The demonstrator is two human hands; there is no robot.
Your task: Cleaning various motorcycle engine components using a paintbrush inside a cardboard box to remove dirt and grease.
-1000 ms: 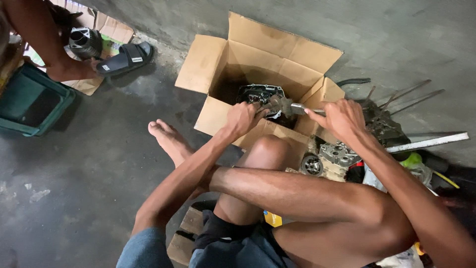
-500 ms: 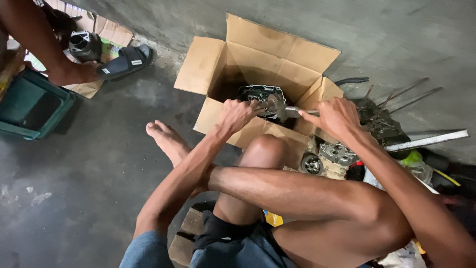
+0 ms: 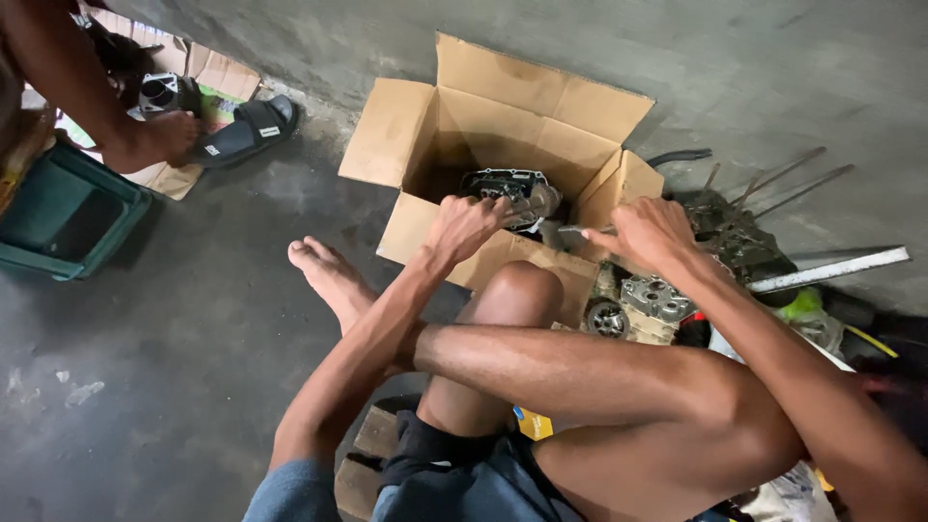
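Observation:
I sit on the floor with my knees up in front of an open cardboard box [image 3: 454,116]. Inside it lies a dark metal engine part [image 3: 503,184]. My left hand [image 3: 466,224] is closed around a greasy metal piece [image 3: 536,205] held over the box's near edge. My right hand [image 3: 646,234] grips a thin metal tool [image 3: 572,230] whose tip points at that piece. The two hands are close together, just above my raised knee.
Engine parts [image 3: 650,298] and long metal rods [image 3: 773,188] lie at the right by the wall. Another person's leg and foot [image 3: 145,135] rest at the upper left near a black sandal [image 3: 246,130] and a green crate [image 3: 68,217]. My bare foot [image 3: 329,275] lies left of the box.
Both hands have stayed at the box's near edge with the piece and the tool. The view has shifted slightly; the other person's foot has barely moved.

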